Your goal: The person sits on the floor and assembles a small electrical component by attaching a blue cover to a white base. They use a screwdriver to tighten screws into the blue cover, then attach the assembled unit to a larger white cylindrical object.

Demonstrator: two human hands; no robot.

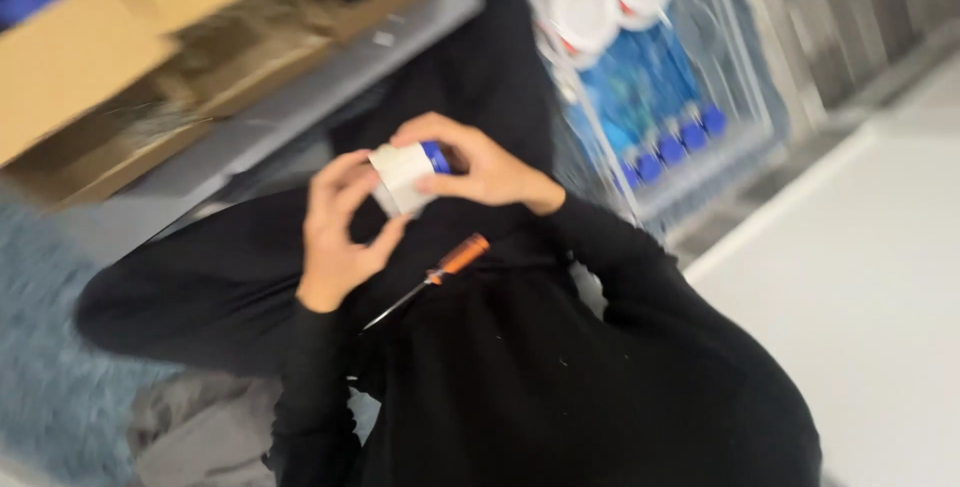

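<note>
Both my hands hold a small white object with a blue end (408, 173) above my lap. My left hand (338, 232) grips it from below and the side. My right hand (478, 162) pinches its top near the blue end. A screwdriver with an orange handle (447, 265) lies on my black-clothed lap just below the hands, its thin shaft pointing down-left. The picture is blurred by motion.
A cardboard box (110, 37) and a grey shelf edge (300, 97) lie at upper left. A clear tray with blue-capped items and white round lids (640, 77) stands at upper right. A white surface (870, 277) is at right, blue carpet (50, 367) at left.
</note>
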